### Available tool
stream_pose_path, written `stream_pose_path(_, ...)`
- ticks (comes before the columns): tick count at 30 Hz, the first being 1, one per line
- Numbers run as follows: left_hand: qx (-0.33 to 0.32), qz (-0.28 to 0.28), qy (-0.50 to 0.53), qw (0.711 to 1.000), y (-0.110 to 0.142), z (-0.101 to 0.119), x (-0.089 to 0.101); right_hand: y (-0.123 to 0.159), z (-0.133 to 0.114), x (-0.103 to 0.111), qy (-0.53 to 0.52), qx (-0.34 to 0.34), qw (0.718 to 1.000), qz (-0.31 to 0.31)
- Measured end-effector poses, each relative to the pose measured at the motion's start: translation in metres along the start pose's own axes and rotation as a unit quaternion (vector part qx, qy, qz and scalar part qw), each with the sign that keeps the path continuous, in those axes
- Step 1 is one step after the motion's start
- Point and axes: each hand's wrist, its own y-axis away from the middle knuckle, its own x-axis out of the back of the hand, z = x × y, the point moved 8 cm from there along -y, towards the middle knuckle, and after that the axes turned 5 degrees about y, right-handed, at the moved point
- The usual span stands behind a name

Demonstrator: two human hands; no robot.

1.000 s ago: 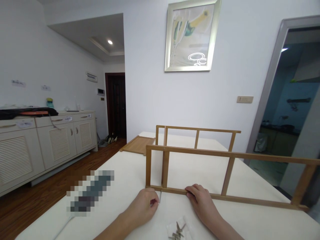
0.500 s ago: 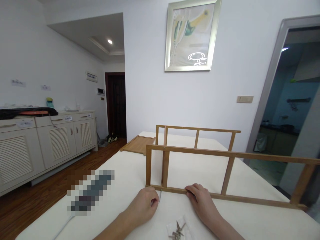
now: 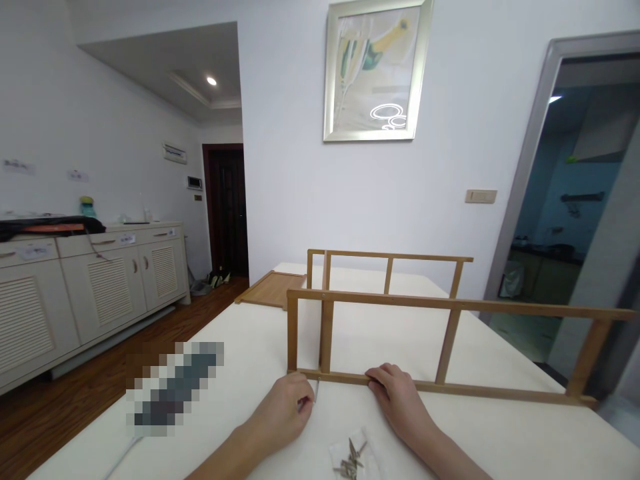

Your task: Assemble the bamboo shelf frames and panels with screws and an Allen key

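A wooden shelf frame (image 3: 380,298) stands on its side on the white table, with its lower rail nearest me. My left hand (image 3: 290,407) is closed at the left end of that rail, pinching a thin metal Allen key (image 3: 316,392). The key's tip meets the rail just below a crosspiece; much of the key is hidden in my fingers. Farther right, my right hand (image 3: 395,400) has its fingers over the lower rail and its thumb against the near side, gripping the frame. Between my forearms lies a clear plastic bag of screws (image 3: 353,459).
A slatted wooden panel (image 3: 270,289) lies at the table's far left. A pixelated dark object with a white cable (image 3: 123,457) is on the left side of the white table (image 3: 240,367). A white cabinet (image 3: 115,267) stands beyond, and a doorway opens at right.
The view has turned slightly right, so everything sits a little farther left. Both hands keep nearly the same places on the frame, and the Allen key stays at the rail.
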Motion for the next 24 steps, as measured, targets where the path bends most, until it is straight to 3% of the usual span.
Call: stream_pose_path(24,0.006,-0.007,0.001,1.0,0.0,0.0015,-0.0003,0.0016,-0.0029,0.0008,0.003,-0.002,1.0,-0.006)
